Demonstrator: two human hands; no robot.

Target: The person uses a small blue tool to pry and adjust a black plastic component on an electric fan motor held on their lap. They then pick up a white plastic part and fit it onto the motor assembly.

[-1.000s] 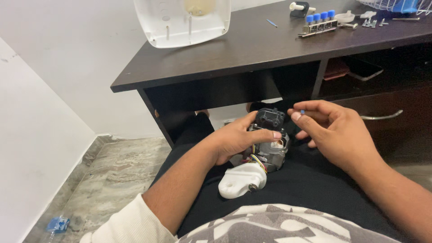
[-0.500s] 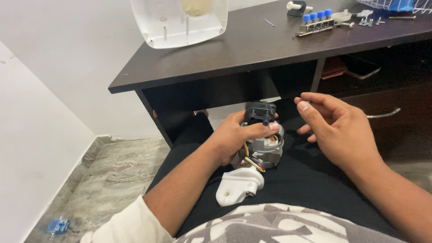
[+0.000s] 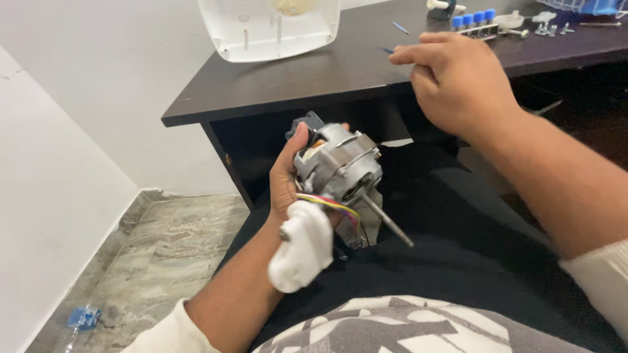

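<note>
My left hand (image 3: 286, 178) grips a grey metal fan motor (image 3: 339, 167) above my lap. Its thin steel shaft (image 3: 387, 221) points down to the right, and coloured wires (image 3: 333, 204) run from it toward a white plastic part (image 3: 302, 247) hanging at my wrist. My right hand (image 3: 458, 82) is raised over the front edge of the dark wooden desk (image 3: 327, 78), fingers loosely curled and pointing left. I cannot tell whether something small is pinched in its fingertips.
A white plastic fan housing (image 3: 271, 26) lies on the desk at the back left. A row of blue-capped switches (image 3: 472, 21), screws and small parts lie at the back right. Marble floor (image 3: 150, 255) and a white wall (image 3: 59, 196) are to my left, with a blue scrap (image 3: 83, 318) on the floor.
My left hand has lifted and turned the motor so the shaft points down-right. My right hand has left the motor and moved up over the desk edge.
</note>
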